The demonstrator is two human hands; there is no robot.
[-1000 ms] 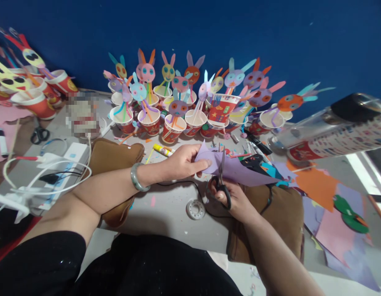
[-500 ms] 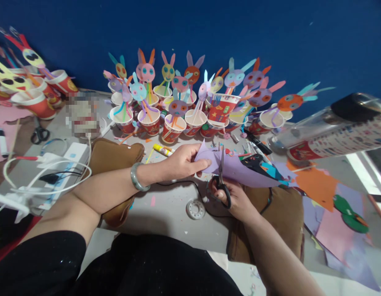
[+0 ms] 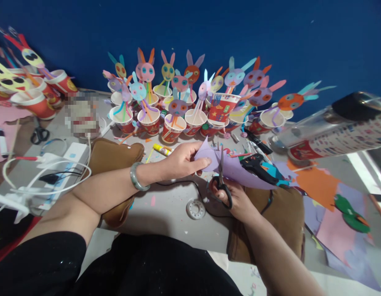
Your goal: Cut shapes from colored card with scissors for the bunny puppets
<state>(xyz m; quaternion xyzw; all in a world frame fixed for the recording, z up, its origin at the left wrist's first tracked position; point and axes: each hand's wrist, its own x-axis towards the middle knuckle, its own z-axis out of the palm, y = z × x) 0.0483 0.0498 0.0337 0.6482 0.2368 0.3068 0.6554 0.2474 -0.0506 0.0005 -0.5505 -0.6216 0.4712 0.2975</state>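
Observation:
Between thumb and fingers, my left hand (image 3: 188, 159) pinches a sheet of purple paper (image 3: 239, 172) near its pointed left end. A curved line shows on the paper by the thumb. My right hand (image 3: 235, 199) grips black-handled scissors (image 3: 220, 174), fingers in the loops. The blades point away from me and lie across the paper, parted slightly at the tips. Right of the scissors, the paper stretches toward a black glue gun (image 3: 259, 166) and partly overlaps it. A white ring-shaped spool (image 3: 196, 209) lies on the table below my hands.
Red paper cups (image 3: 173, 133) with paper rabbit figures stand in rows along the blue wall (image 3: 190, 24). A yellow glue stick (image 3: 161, 149) lies before them. Cables and a power strip (image 3: 68, 168) are at left. Orange paper (image 3: 316, 183) and a large clear bottle (image 3: 313, 131) are at right.
The purple paper has shifted and tilted slightly in my left hand, its right end drawing in and uncovering more of the glue gun. Both hands stay in nearly the same place.

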